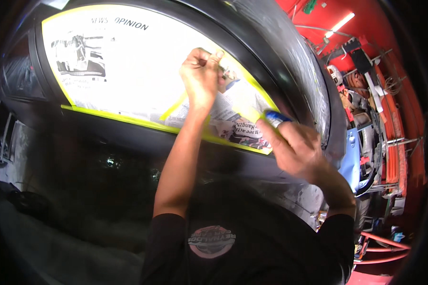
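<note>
Newspaper sheets point(142, 66) cover a car's side window, bordered by yellow masking tape point(123, 118). My left hand point(199, 78) is raised over the upper right part of the paper, its thumb and fingers pinched at the tape along the curved top edge. Lower and to the right, my right hand point(295, 147) is closed around a roll of masking tape point(277, 118) with a blue inner side. The roll is partly hidden by the fingers and slightly blurred. A yellow strip point(247, 113) shows beside the roll, over the paper.
The dark car door point(104, 152) lies below the window. Clear plastic sheeting point(302, 57) covers the car beyond the black frame point(271, 61). To the right, a cluttered rack point(366, 104) with tools and parts stands by a red wall point(371, 23).
</note>
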A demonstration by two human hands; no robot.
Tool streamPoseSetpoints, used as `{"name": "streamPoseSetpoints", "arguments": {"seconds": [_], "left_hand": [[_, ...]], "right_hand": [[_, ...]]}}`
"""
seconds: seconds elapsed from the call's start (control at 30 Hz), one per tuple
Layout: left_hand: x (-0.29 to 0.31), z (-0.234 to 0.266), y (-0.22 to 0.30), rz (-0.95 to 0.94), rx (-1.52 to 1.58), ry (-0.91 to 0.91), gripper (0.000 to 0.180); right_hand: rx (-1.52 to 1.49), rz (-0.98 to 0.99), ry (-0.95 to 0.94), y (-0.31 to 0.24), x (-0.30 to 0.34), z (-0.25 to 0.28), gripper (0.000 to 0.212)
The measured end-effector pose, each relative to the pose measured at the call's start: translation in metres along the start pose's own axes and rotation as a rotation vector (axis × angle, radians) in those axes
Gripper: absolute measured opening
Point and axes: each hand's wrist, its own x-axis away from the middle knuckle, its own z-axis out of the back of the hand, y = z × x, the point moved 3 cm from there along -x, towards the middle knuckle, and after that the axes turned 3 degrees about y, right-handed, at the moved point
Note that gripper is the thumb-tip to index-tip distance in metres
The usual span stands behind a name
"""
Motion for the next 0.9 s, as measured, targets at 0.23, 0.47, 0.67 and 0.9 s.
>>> {"name": "streamPoseSetpoints", "arguments": {"seconds": [0.23,0.47,0.67,0.9], "left_hand": [[-0.002,0.006,-0.007,-0.172,-0.173,-0.062,0.025],[0.073,0.032,-0.064,-0.853,-0.858,-0.043,0.055],[0.084,0.105,-0.132,-0.708,-1.169,-0.049,0.082],[0.074,0.160,-0.146,-0.675,-1.363,-0.119,0.078]], "right_hand": [[-0.385,-0.163,0.046,0.006,0.031,-0.030,0.045],[-0.556,-0.320,-0.003,-0.006,0.028,-0.067,0.040],[-0.580,-0.369,-0.037,-0.016,0.026,-0.073,0.036],[-0.602,-0.559,-0.016,-0.013,0.043,-0.054,0.027]]}}
